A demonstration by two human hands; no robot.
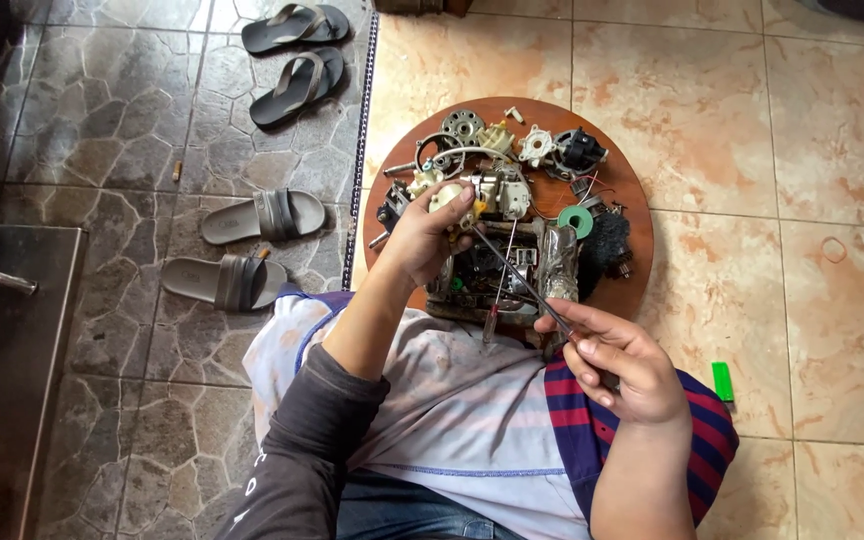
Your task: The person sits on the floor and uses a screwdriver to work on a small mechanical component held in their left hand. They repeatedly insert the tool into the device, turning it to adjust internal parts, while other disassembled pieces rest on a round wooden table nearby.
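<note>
While the left hand [422, 235] holds a small pale metal part [449, 197] tight in its grip over the round wooden board [624, 190], the right hand [617, 365] pinches a thin screwdriver [517, 275] that points at it. More metal parts and a green ring [576, 221] lie on the board. Sandals [262, 216] sit on the floor to the left, and a green lighter [722, 381] lies to the right.

There is one view only, from the camera on my head, looking almost straight down past my chest and lap to my left hand [430, 232] and right hand [617, 368]. It sits close above them; the round wooden board [624, 190] lies just beyond, tiled floor [802, 130] all round.
</note>
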